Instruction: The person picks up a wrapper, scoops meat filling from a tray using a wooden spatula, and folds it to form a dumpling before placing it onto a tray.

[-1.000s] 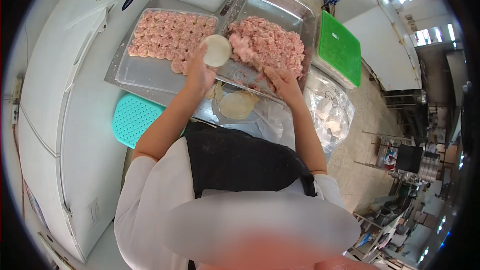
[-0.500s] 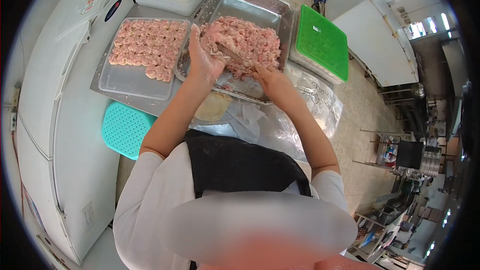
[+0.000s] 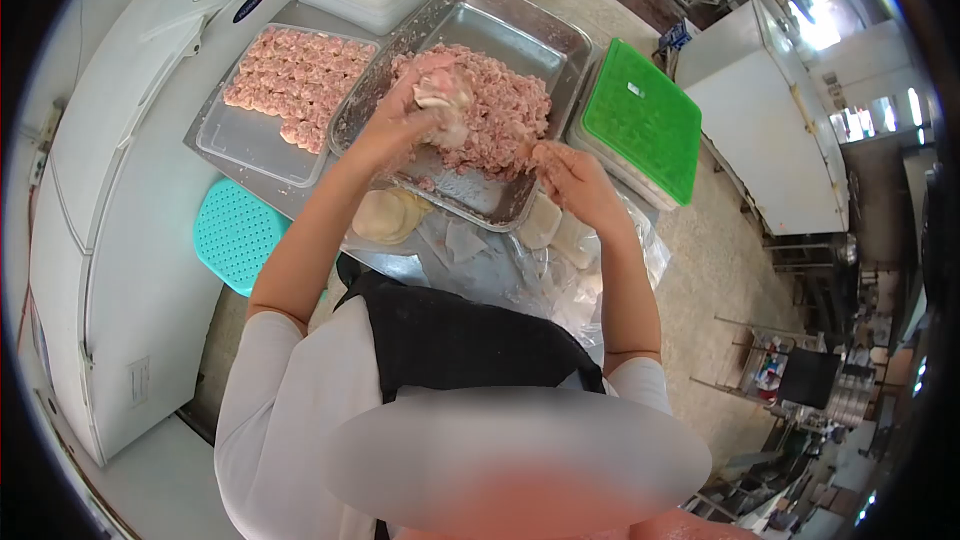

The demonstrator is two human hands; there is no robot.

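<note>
Steel counter (image 3: 250,175), metal pan (image 3: 520,25) of minced meat (image 3: 505,115), plastic tray (image 3: 250,140) of dumplings (image 3: 295,75)

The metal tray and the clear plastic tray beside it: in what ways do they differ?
The metal tray is deeper and holds a loose heap of minced meat; the clear plastic tray is shallow and holds formed dumplings in rows. The left hand is over the metal tray, not over the plastic one. Both are rectangular and partly bare.

My left hand (image 3: 400,125) cups a pale round wrapper (image 3: 443,100) heaped with pink mince just over the near-left part of the steel pan (image 3: 520,25) of minced filling (image 3: 500,115), while my right hand (image 3: 570,180) hovers at that pan's near-right rim.
</note>
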